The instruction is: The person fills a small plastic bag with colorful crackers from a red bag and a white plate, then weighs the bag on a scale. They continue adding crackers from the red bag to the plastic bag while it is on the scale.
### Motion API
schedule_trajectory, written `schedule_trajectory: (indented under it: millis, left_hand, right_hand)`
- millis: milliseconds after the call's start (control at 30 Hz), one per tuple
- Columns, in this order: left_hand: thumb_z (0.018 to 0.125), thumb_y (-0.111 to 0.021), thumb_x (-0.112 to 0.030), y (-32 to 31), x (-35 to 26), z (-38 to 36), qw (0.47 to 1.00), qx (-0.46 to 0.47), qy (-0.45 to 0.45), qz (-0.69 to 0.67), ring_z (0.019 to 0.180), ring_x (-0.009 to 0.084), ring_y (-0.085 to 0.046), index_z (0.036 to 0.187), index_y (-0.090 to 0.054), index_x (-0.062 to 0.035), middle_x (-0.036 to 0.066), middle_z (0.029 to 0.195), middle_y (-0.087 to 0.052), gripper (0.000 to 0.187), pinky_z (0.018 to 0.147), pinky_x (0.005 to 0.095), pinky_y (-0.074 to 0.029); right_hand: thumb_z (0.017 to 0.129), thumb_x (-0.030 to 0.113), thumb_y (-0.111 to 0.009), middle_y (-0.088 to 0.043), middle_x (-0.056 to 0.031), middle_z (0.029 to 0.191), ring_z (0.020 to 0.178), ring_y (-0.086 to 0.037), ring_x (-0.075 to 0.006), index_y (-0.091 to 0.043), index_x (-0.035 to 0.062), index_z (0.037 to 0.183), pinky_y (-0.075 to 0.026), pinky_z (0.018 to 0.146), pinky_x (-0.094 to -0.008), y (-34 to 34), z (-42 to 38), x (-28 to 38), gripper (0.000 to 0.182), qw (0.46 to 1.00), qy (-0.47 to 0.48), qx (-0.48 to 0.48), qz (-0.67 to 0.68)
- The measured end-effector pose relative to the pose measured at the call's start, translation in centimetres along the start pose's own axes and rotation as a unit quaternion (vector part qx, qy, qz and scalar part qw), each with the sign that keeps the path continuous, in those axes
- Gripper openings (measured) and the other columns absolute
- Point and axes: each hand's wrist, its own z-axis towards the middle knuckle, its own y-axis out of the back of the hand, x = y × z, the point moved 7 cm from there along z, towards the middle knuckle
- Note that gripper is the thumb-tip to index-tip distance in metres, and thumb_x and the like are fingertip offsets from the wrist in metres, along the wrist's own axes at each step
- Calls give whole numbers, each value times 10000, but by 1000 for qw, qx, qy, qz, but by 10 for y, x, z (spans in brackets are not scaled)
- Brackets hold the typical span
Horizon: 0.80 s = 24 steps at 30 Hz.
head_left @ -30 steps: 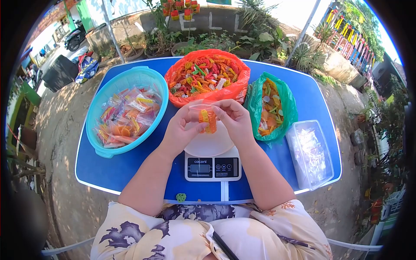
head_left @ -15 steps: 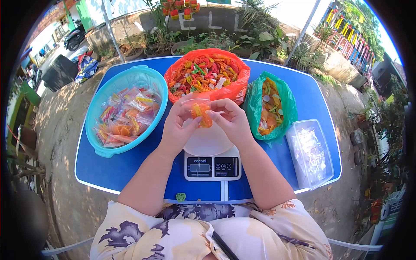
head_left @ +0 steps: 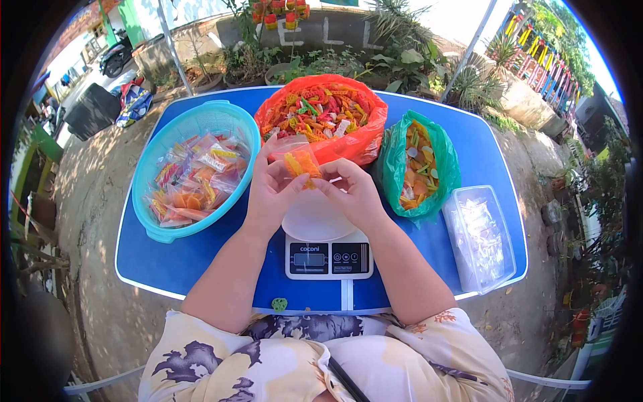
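Between my two hands is a small clear plastic bag (head_left: 301,161) with orange and yellow snack pieces inside, tilted above the scale. My left hand (head_left: 269,195) is closed on its left side, with the thumb across the lower part. My right hand (head_left: 355,193) pinches the bag's lower right edge, its fingers curled. Below them, a white bowl (head_left: 320,224) rests on a kitchen scale (head_left: 329,258), whose display I cannot read. Just behind the hands stands a red plastic bag (head_left: 367,149) full of colourful snack pieces.
A light blue basket (head_left: 155,231) of filled packets stands at the left. To the right are a green plastic bag (head_left: 447,161) of snack pieces and a clear plastic box (head_left: 506,258) holding small plastic bags. One green piece (head_left: 278,305) lies at the blue table's (head_left: 221,268) front edge.
The small bag has tilted and shifted slightly up and left. My left hand has moved a little left, and my right hand has lowered slightly to the bag's lower edge.
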Motion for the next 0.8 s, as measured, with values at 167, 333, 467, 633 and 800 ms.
schedule_trajectory:
  millis: [167, 333, 467, 633, 800]
  left_hand:
    - [910, -659, 55, 3, 2, 0, 999, -21, -30, 1, 1220, 260, -625, 1598, -115, -105, 212, 1324, -602, 891, 1035, 382, -521]
    - [907, -675, 45, 0, -3, -1, 1000, -15, -16, 1, 1195, 255, -633, 1602, -91, -108, 217, 1300, -605, 921, 1042, 379, -512]
    - [902, -722, 4, 2, 4, 0, 1000, -8, -26, -3, 1090, 204, -661, 1583, -156, -94, 161, 1183, -642, 891, 962, 332, -541]
    - [885, -775, -52, 1, 17, -2, 999, 8, 44, -20, 1009, 138, -663, 1393, -485, -53, 58, 1029, -662, 585, 910, 276, -532]
    - [890, -777, -73, 5, 26, -3, 997, 37, 75, 6, 1033, 126, -660, 1217, -626, -35, 49, 1096, -686, 362, 947, 286, -514]
  right_hand:
    - [893, 77, -764, -715, -76, 1069, 958, -693, -137, -678, 15, 1184, -555, 816, -265, -3, -1, 0, 310, 1000, -21, -2, 3]
    - [878, 68, -768, -720, -87, 1075, 955, -704, -151, -679, 25, 1209, -563, 826, -274, -6, 1, -8, 346, 999, -25, 7, 34]
    - [889, 49, -749, -717, -80, 1073, 954, -695, -139, -654, 5, 1230, -558, 845, -272, -5, 1, -6, 357, 997, 2, -9, 72]
    - [943, 34, -707, -675, -46, 1122, 1024, -650, -97, -619, -17, 1219, -523, 923, -250, -1, 1, -8, 295, 991, -32, 13, 126]
    - [927, 70, -732, -698, -46, 1006, 916, -664, -82, -653, -8, 1104, -538, 816, -232, 0, 0, -2, 209, 986, -32, -3, 164]
